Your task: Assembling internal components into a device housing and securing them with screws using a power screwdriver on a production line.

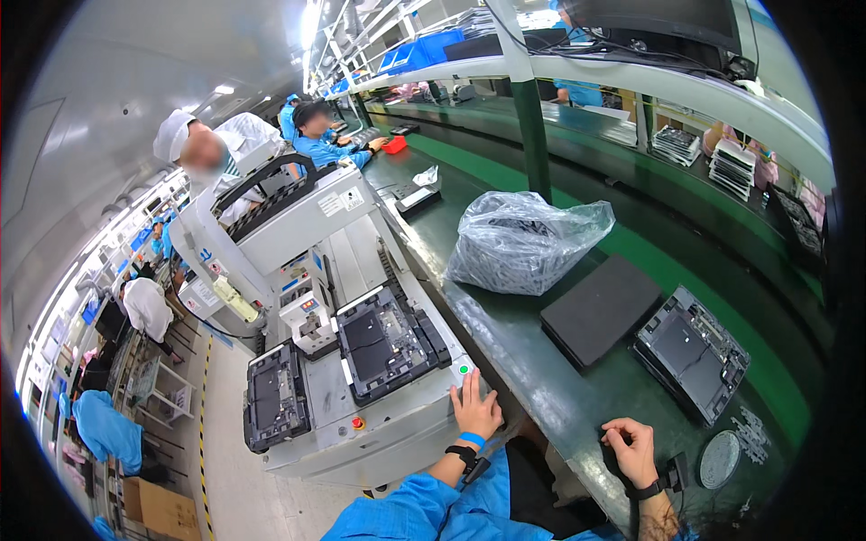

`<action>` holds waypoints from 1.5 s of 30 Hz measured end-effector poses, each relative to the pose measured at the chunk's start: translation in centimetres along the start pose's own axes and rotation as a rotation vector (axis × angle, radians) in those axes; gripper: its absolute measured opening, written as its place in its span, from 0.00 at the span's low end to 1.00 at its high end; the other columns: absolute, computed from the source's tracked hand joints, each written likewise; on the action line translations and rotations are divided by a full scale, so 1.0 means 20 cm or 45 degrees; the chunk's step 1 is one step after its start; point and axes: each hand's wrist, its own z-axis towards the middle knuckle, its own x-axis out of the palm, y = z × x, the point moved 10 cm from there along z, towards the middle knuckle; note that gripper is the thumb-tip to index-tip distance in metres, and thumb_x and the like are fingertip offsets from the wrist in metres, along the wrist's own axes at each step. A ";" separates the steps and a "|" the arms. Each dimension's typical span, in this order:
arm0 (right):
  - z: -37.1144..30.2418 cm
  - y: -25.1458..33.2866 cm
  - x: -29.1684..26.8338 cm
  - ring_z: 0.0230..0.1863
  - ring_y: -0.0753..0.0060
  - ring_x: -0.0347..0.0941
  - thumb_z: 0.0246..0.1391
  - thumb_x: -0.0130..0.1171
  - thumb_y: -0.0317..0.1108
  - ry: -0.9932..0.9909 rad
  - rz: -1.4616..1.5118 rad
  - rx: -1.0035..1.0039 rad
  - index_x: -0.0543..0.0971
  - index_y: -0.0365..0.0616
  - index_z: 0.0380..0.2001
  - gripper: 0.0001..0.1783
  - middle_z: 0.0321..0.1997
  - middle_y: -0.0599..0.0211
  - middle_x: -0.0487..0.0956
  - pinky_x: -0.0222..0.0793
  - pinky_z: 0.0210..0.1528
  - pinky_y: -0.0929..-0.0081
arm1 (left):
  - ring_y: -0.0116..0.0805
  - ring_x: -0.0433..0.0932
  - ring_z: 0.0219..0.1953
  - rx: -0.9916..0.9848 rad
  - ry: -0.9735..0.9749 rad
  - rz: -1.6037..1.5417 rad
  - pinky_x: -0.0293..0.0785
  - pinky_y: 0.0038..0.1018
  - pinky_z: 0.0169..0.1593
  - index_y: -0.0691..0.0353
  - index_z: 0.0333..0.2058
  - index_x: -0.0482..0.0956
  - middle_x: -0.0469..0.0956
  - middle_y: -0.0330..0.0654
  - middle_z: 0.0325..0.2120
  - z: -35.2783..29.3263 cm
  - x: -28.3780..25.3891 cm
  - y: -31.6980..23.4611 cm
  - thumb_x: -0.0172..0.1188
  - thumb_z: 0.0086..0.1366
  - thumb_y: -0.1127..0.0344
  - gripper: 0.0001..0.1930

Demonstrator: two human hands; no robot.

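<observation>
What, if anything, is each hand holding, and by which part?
The left hand, open beside the green button, holds nothing; whether the right hand pinches something small cannot be told.

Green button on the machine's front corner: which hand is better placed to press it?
Probably the left: the left hand is against the machine, its fingers right by the green button, though contact is unclear. The right hand is farther off, at the green table.

Bright ceiling strip light (310,25); glare on green bench (552,398); edges bowed, corners black.
</observation>
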 end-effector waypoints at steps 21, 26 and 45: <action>0.00 0.01 0.00 0.28 0.76 0.82 0.57 0.60 0.23 0.012 0.011 0.016 0.84 0.33 0.34 0.06 0.26 0.63 0.85 0.76 0.34 0.79 | 0.52 0.53 0.75 -0.031 0.041 -0.006 0.44 0.63 0.71 0.49 0.35 0.89 0.56 0.53 0.73 0.00 0.00 -0.01 0.66 0.49 0.61 0.13; 0.01 0.00 0.00 0.27 0.76 0.82 0.57 0.60 0.23 0.002 0.001 -0.009 0.85 0.33 0.34 0.06 0.25 0.63 0.85 0.76 0.34 0.79 | 0.53 0.62 0.69 0.151 0.028 -0.047 0.55 0.57 0.67 0.51 0.38 0.86 0.65 0.53 0.67 0.05 -0.06 0.02 0.65 0.50 0.64 0.14; 0.00 -0.04 -0.01 0.27 0.76 0.82 0.56 0.60 0.23 -0.012 0.054 0.023 0.84 0.33 0.33 0.05 0.24 0.63 0.85 0.76 0.33 0.79 | 0.51 0.64 0.67 0.128 -0.043 0.140 0.59 0.49 0.66 0.47 0.48 0.82 0.65 0.52 0.67 0.05 -0.09 0.09 0.64 0.49 0.65 0.23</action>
